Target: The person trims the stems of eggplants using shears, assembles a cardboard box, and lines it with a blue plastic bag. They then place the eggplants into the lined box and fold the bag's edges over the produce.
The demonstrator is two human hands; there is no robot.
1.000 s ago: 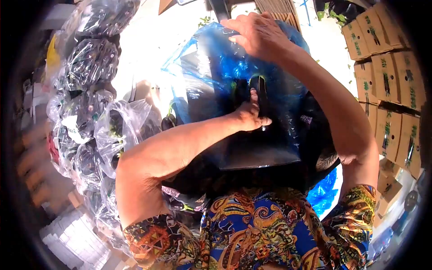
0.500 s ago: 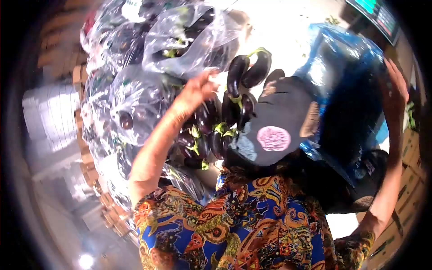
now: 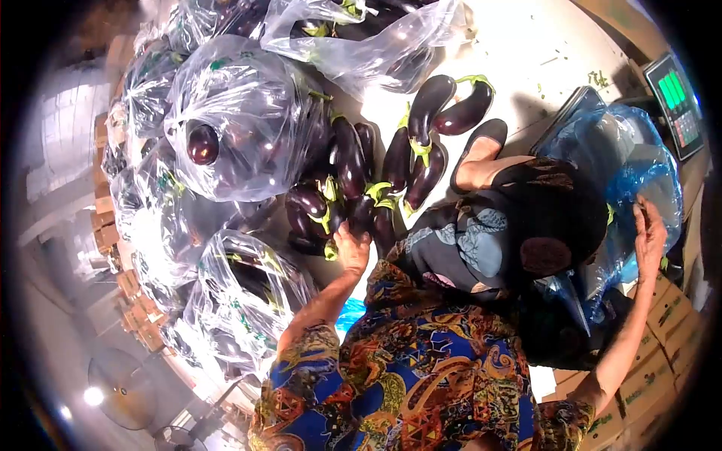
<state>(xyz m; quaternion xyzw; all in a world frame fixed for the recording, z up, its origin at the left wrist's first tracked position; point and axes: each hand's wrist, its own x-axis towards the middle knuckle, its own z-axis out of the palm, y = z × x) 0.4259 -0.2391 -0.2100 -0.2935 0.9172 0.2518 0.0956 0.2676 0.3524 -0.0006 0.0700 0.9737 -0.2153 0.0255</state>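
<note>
Dark purple eggplants [image 3: 349, 161] with green stems lie in a loose pile on the white surface. At the near end of the pile, my left hand [image 3: 352, 249] has its fingers curled against the lower end of an eggplant [image 3: 362, 216]; part of the grip is hidden. On the right, my right hand [image 3: 650, 234] pinches the rim of a blue plastic bag [image 3: 653, 169], which stands open on a digital scale. My bent knee in dark patterned trousers [image 3: 481, 240] lies between the two hands and hides part of the bag.
Clear plastic bags [image 3: 241, 128] full of eggplants are heaped along the left. Another clear bag [image 3: 376, 52] lies open at the top. The scale's display [image 3: 675, 94] glows green at upper right. Cardboard boxes [image 3: 654, 353] stand at lower right.
My left hand has come down from beside the clear bags to the near end of the eggplants. My right hand has lowered with the blue bag's rim. The view has shifted, showing more of the scale.
</note>
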